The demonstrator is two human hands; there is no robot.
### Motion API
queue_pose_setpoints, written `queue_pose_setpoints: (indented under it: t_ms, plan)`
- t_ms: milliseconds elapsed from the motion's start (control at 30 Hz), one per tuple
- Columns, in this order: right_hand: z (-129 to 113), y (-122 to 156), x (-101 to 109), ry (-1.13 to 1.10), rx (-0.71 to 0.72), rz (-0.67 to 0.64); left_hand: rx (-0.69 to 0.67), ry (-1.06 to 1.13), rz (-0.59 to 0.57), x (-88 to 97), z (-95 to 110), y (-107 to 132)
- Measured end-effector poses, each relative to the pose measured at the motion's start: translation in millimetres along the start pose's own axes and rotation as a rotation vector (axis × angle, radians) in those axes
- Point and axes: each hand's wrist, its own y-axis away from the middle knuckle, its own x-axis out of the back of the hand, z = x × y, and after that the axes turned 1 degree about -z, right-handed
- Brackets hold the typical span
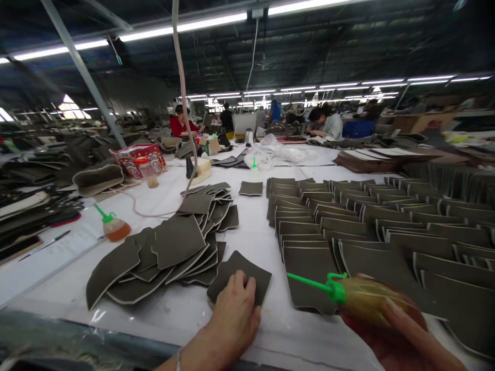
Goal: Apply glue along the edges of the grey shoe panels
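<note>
My left hand [235, 315], its fingers bent and pressed together, holds a dark grey leather piece [240, 268] against the white tabletop near the front edge. Wrapped round a squeeze bottle [371, 299] is my right hand [390, 330]. This bottle has a green cap and a long green nozzle pointing left, with yellow-brown liquid inside. Left of my left hand lies a loose pile of similar leather pieces [180, 239]. To the right, under and beyond the bottle, overlapping rows of leather pieces [344, 226] with pale edges cover the table.
A second green-nozzled bottle [116, 228] stands at the left, near a red-lidded jar [147, 172] and a patterned red bag [129, 159]. A cable [181, 77] hangs down to the table. Clear plastic [270, 149] lies farther back; people work beyond.
</note>
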Motion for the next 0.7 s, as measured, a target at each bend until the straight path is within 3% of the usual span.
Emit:
queue_pose_setpoints:
  t_ms: [200,433,700]
  plan:
    - [7,-9,15,0.179,0.103,-0.018,0.031,-0.088,-0.076,5.0,11,-8]
    - [12,-10,12,0.381,0.249,-0.058,0.049,-0.109,-0.142,12.4,19,-12]
    - [11,-8,7,0.463,0.348,-0.073,0.032,-0.173,-0.072,-3.5,31,-21]
